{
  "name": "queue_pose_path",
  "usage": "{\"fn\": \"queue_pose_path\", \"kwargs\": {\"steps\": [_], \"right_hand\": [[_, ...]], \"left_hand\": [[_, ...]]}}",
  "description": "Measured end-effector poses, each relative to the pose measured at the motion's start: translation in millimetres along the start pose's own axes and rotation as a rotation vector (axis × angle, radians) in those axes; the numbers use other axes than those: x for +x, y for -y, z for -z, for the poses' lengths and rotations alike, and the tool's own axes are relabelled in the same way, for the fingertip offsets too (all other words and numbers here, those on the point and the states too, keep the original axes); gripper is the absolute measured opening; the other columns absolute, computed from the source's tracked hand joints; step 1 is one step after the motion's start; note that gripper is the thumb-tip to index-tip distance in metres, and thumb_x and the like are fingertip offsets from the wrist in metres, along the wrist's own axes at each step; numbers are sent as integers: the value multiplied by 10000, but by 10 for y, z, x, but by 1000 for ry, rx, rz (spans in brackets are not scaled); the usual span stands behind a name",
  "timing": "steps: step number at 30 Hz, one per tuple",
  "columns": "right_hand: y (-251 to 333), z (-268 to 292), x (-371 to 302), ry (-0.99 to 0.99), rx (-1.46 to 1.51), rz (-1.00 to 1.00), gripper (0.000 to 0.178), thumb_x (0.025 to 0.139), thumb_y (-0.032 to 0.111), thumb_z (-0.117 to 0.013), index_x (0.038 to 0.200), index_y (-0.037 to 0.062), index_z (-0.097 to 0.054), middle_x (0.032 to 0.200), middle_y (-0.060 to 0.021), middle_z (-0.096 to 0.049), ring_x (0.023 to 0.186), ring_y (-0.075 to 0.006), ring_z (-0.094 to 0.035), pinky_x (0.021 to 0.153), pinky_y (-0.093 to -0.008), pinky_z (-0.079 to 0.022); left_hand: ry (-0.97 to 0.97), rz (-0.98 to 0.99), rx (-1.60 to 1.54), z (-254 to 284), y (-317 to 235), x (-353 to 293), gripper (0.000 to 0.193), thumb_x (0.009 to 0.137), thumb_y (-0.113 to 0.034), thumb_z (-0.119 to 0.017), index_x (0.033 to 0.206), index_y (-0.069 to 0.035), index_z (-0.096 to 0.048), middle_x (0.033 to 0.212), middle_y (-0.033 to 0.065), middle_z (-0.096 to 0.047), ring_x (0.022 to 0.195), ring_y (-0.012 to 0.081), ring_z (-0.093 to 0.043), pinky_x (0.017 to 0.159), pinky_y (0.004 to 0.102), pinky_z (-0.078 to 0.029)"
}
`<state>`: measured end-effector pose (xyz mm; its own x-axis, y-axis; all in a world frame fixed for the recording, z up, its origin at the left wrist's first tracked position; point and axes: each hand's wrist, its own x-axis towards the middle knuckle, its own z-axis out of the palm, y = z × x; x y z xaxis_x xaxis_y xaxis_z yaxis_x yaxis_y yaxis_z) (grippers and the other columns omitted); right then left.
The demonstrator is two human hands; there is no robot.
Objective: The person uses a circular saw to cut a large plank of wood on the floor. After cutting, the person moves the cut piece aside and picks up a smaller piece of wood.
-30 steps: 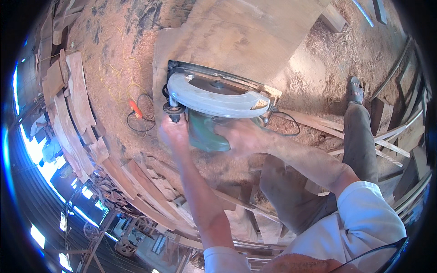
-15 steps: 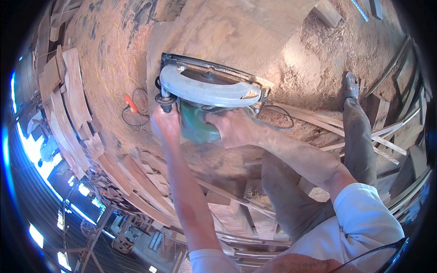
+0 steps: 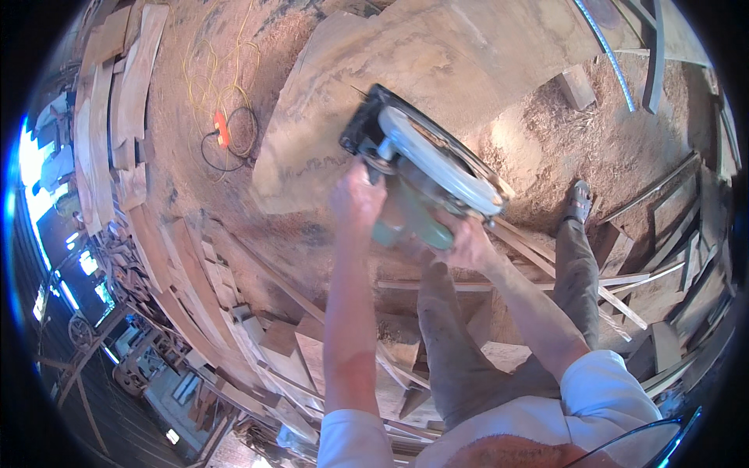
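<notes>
I hold a large circular saw with a white blade guard, black base plate and green motor body, over the near edge of a big wooden slab lying on the sawdust floor. My left hand grips the saw's front end by the black base plate. Around the rear handle next to the green body my right hand is closed. My legs and a sandalled foot stand just right of the saw.
A yellow cable and an orange plug lie on the floor left of the slab. Stacked planks line the left side, offcuts and boards crowd the right. A small wood block rests beyond the slab.
The view has swung, and the saw now sits tilted with its guard running diagonally down to the right. Both hands keep their grip on it.
</notes>
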<state>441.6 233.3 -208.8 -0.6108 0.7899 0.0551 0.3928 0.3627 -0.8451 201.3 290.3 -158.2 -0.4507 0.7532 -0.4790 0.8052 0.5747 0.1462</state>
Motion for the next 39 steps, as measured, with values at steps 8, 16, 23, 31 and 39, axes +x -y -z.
{"fn": "queue_pose_path", "kwargs": {"steps": [8, 16, 23, 31, 39], "right_hand": [[154, 568, -1331, 56, 130, -163, 441, 838, 148, -846, 1237, 24, -707, 1070, -177, -767, 955, -369, -780, 774, -433, -638], [112, 794, -1701, 143, 187, -263, 554, 810, 251, -920, 1263, 24, -695, 1147, -211, -758, 1052, -419, -753, 900, -502, -603], [233, 836, -1469, 171, 175, -283, 706, 799, 358, -965, 1331, 3, -666, 1168, -220, -760, 1045, -396, -771, 878, -475, -632], [286, 631, -1260, -48, 210, -249, 482, 822, 140, -858, 1256, 18, -687, 1040, -226, -775, 915, -412, -783, 771, -457, -646], [169, 594, -1240, -62, 231, -236, 360, 813, 194, -847, 1115, 45, -722, 874, -200, -777, 830, -392, -781, 736, -483, -627]], "left_hand": [[42, -137, -132, -718, -357, -1180, 402, 830, -320, -871, 1158, -137, -727, 975, 145, -784, 903, 409, -762, 773, 533, -604], [-46, -142, -125, -1072, -307, -1584, 372, 787, -302, -894, 1099, -195, -722, 887, 101, -741, 831, 346, -750, 741, 494, -597], [-147, -210, -150, -956, -282, -1438, 305, 799, -321, -879, 1006, -168, -715, 880, 76, -749, 823, 355, -741, 721, 508, -594], [-123, -148, -201, -898, -261, -1215, 369, 810, -351, -871, 1099, -158, -748, 937, 130, -789, 876, 394, -766, 759, 526, -603], [-158, -149, -247, -652, -355, -1302, 379, 853, -228, -836, 1161, -44, -713, 1141, 172, -731, 1110, 361, -703, 924, 494, -568]]}}
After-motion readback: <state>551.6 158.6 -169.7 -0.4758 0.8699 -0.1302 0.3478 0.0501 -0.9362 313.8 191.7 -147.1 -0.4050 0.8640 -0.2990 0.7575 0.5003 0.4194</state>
